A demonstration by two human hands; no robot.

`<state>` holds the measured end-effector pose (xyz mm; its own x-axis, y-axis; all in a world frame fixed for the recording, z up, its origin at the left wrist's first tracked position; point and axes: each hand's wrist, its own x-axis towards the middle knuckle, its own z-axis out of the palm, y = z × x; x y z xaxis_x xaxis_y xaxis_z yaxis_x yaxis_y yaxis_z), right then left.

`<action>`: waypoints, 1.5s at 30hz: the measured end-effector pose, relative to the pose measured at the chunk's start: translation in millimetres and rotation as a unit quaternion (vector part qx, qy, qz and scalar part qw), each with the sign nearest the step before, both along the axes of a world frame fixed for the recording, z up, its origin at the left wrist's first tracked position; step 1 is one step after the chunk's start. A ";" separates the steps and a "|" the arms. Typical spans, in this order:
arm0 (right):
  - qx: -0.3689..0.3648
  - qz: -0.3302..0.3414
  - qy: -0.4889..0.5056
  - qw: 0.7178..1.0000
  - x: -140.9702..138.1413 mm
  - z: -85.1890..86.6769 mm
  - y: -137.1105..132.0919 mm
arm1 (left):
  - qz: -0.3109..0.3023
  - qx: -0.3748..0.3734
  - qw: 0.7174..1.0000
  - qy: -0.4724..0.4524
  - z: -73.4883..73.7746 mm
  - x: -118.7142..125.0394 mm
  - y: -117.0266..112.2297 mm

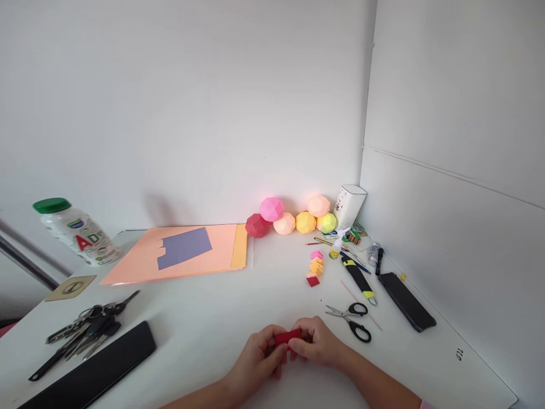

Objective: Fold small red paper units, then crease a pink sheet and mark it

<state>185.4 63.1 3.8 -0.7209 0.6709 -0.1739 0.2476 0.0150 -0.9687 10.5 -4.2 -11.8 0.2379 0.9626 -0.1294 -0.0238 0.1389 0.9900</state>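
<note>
Red paper piece [282, 338], held over the near middle of the counter [204, 318], and it's a two-handed grip! The left hand [261, 353] pinches its left end, the right hand [319, 342] has its right end, thumb across the front; the hands are close together, fingers curled in. Just to the right lie the scissors [351, 320], blades slightly parted and pointing left. Farther out, a row of small folded papers [316, 265] runs away from a red paper diamond [313, 281] at its near end (pink at the far end, a tidy little line). Right of that, the utility knife [357, 278], then a black phone [407, 301] near the right wall. Against the far wall, faceted paper balls [271, 209] in pink, red, peach and yellow, some stacked on others. Over on the left: peach sheets [136, 258] under a purple paper [185, 248], with a bunch of keys [96, 326] nearer.
</note>
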 end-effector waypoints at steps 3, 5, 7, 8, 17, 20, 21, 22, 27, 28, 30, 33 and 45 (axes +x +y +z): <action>-0.004 0.006 0.005 1.000 -1.1 4.0 -2.0 | 0.008 0.000 1.000 -0.006 0.9 0.4 0.1; -0.012 0.002 -0.003 1.000 -1.8 5.3 -3.5 | 0.008 0.002 1.000 -0.007 -0.6 0.7 -0.1; -0.023 -0.002 -0.010 1.000 -2.4 5.5 -4.6 | 0.007 0.008 1.000 -0.006 -2.6 1.0 -0.5; -0.029 -0.003 -0.012 0.999 -2.5 5.3 -5.0 | 0.007 0.011 1.000 -0.005 -3.4 1.0 -0.8; -0.055 -0.008 -0.031 0.998 0.3 3.1 -0.2 | 0.006 -0.005 1.000 -0.028 0.1 -2.1 -1.5; -0.060 0.000 -0.020 0.998 0.4 7.4 0.8 | 0.013 -0.020 0.999 -0.041 3.1 -3.5 -0.8; -0.066 0.003 -0.013 0.998 0.3 8.8 0.9 | 0.013 -0.025 0.999 -0.042 4.1 -3.8 -0.6; -0.073 0.005 -0.007 0.997 0.1 10.0 0.8 | 0.013 -0.029 0.999 -0.044 5.0 -4.1 -0.4; -0.082 0.010 0.010 0.997 0.2 10.6 0.4 | 0.013 -0.035 0.998 -0.041 7.9 -4.4 -0.4; -0.078 0.011 0.013 0.997 0.3 10.0 0.5 | 0.015 -0.035 0.998 -0.040 8.2 -4.4 -0.5; -0.069 0.012 0.014 0.997 0.4 8.9 1.1 | 0.016 -0.034 0.999 -0.038 8.5 -4.6 -1.0; -0.059 0.014 0.008 0.998 0.5 7.3 2.2 | 0.015 -0.033 0.999 -0.039 9.0 -4.8 -1.4; -0.055 0.011 -0.016 0.998 2.5 3.5 3.0 | 0.018 -0.048 0.998 -0.036 17.4 -4.6 -1.8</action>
<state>188.0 66.2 7.3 -0.7286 0.6298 -0.2693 0.2794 -0.0856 -0.9563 5.9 -6.0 5.6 0.2158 0.9547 -0.2049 -0.1000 0.2304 0.9679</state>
